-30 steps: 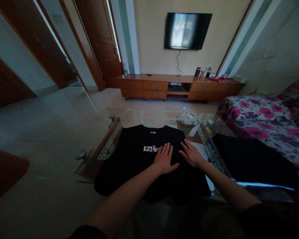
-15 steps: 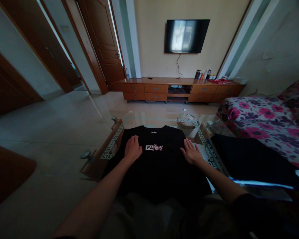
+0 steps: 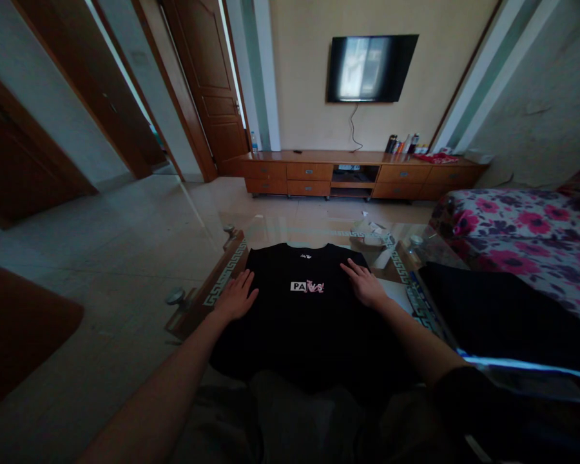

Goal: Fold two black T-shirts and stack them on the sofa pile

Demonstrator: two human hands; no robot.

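A black T-shirt [image 3: 304,335] lies spread out on a glass table [image 3: 261,225], its neckline pointing away from me. A white and pink print with lettering sits on its chest. My left hand [image 3: 235,296] rests flat at the shirt's left side below the shoulder, fingers extended. On the right shoulder area, my right hand [image 3: 366,284] lies with its fingers spread over the cloth. Neither hand grips anything. The shirt's lower end falls into shadow close to my body.
Dark folded cloth [image 3: 502,316] lies to the right, beside a sofa with a floral cover [image 3: 522,216]. A low wooden cabinet [image 3: 309,171] with bottles on top stands by the far wall, under a television [image 3: 372,67]. Round metal fittings [image 3: 175,296] edge the table.
My left hand has moved left from the chest area to the shirt's side, and its fingers have straightened. The right hand has shifted slightly inward and spread its fingers. The view has turned a little left.
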